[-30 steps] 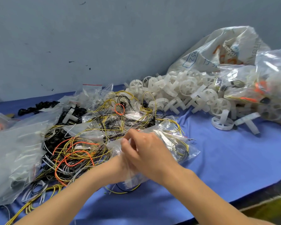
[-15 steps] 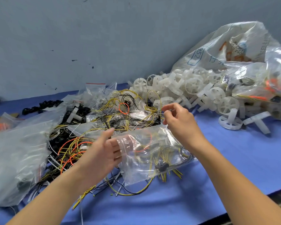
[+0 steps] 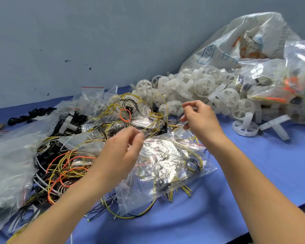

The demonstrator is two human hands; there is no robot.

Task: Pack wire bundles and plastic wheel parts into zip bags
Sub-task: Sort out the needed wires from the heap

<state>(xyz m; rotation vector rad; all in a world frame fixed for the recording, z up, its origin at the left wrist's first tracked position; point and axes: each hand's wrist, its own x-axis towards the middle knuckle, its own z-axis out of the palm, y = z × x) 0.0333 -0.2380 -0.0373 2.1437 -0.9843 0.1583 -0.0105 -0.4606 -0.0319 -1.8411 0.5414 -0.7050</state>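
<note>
Clear plastic forms the zip bag (image 3: pixel 165 164), which lies on the blue table cover (image 3: pixel 253 173) in front of the person and contains coiled yellow and black wires. The left hand (image 3: pixel 121 154) is positioned over the bag's left upper edge with fingers curled; motion blur at the fingertips prevents confirming whether they pinch the plastic. The right hand (image 3: pixel 199 118) is raised just above the bag's far corner, thumb and forefinger drawn together with the other fingers curled; whether it holds the bag edge or a thin wire cannot be determined. Left of the bag lies a tangled pile of loose wires (image 3: pixel 63 166) in yellow, orange, black and white. Behind the hands is a heap of white plastic wheel parts (image 3: pixel 204 88). One separate wheel (image 3: pixel 245 125) stands on the cover to the right. Filled bags (image 3: pixel 280 81) are stacked at far right, against a large printed sack (image 3: pixel 236 44).
</note>
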